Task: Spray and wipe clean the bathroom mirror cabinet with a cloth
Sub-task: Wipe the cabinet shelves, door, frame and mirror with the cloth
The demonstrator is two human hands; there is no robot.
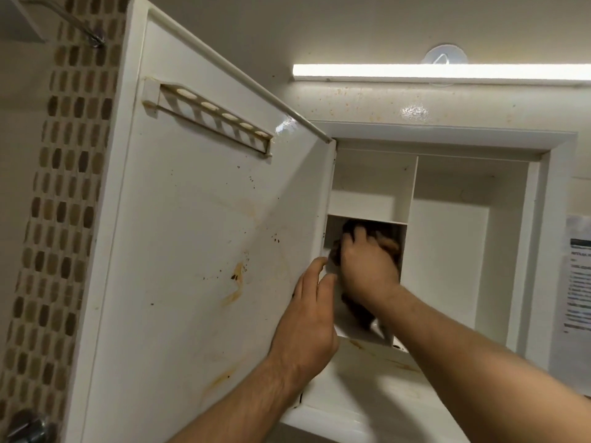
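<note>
The white mirror cabinet (447, 145) hangs open above me. Its door (192, 235) swings out to the left, the inner face spotted with brown and yellowish stains. My left hand (308, 318) grips the door's hinge-side edge, fingers wrapped over it. My right hand (367, 263) reaches into the lower left compartment and presses a dark brown cloth (358, 314) against its inside. Part of the cloth hangs below my wrist; the rest is hidden behind my hand. No spray bottle is in view.
A slotted holder rail (208, 118) is fixed high on the door. A lit tube lamp (441, 73) runs above the cabinet. Brown mosaic tiles (64, 187) cover the left wall. A printed paper notice (577, 276) hangs at right. The stained bottom shelf (377, 375) juts toward me.
</note>
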